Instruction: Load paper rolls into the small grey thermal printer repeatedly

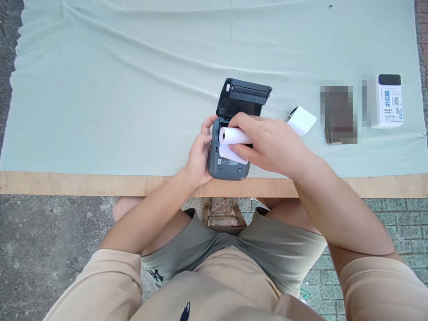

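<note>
A small dark grey label printer [228,171] is tilted up near the table's front edge, its black lid [245,96] swung back. My left hand [199,158] is wrapped round the printer's left side. Between the thumb and fingers of my right hand [267,140] is a white paper roll [234,135], at the mouth of the printer's open compartment. The loose end of the paper hangs over the printer's front. My right fingers cover the roll's right end, and how deep the roll sits cannot be seen.
Right of my right hand lies another white roll [302,120] with its end unrolled. Farther right are a dark brown, partly blurred item [339,111] and a white box-shaped item with a black top [389,104]. A pale green cloth [117,98] covers the table behind its bare wooden edge [67,183].
</note>
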A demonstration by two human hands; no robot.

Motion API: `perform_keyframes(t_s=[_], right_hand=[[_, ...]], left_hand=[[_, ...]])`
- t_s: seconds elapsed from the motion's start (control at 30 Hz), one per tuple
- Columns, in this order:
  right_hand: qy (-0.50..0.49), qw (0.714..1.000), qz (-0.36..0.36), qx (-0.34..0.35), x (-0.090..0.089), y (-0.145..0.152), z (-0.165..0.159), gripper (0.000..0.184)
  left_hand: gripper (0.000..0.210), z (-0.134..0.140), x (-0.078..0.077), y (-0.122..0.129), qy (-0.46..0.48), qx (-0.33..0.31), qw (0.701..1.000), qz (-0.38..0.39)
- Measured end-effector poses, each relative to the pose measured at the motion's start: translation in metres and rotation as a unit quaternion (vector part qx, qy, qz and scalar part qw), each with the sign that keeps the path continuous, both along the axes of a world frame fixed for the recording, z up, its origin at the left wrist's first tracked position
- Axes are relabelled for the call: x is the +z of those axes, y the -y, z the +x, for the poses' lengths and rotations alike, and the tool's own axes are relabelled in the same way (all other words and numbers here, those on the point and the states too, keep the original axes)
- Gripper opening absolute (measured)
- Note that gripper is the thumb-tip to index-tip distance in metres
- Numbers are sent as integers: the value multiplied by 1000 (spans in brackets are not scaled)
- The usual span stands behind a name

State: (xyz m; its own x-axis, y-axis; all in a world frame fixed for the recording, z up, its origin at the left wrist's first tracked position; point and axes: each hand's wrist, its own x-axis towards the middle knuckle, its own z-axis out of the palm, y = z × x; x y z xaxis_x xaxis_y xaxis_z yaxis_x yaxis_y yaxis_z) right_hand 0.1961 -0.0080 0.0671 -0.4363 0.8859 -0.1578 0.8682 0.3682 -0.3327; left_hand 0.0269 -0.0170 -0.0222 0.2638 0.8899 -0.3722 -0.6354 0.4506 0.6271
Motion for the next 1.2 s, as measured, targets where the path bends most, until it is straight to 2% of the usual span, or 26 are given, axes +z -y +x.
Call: perform_keyframes(t_s=[0.1,0.27,0.37,0.57,0.67,0.83,1.0,1.2], right_hand=[[-58,998,-4,11,4,-2,5,25],[-135,983,-121,-6,19,-8,19,22],[-180,968,-175,-8,21,-11,23,21],[-108,984,-144,13,12,-13,18,20],[-102,983,-147,27,12,-12,14,21],[-88,990,-114,10,12,-10,12,19],[-74,990,-118,32,13,-9,14,18],[-47,992,-116,27,15,-9,12,17]], left_hand=[[36,1,-1,-1,2,7,1000,-4],[36,3,0,-2,-2,3,1000,-18],[36,2,0,-1,-2,-1,1000,-9],[35,2,1,-1,6,1,1000,-14],[34,3,3,0,25,-3,1000,-19],[34,3,2,1,28,-3,999,-16],[35,5,0,2,21,-12,1000,-10],[37,6,1,3,23,-15,1000,-15]])
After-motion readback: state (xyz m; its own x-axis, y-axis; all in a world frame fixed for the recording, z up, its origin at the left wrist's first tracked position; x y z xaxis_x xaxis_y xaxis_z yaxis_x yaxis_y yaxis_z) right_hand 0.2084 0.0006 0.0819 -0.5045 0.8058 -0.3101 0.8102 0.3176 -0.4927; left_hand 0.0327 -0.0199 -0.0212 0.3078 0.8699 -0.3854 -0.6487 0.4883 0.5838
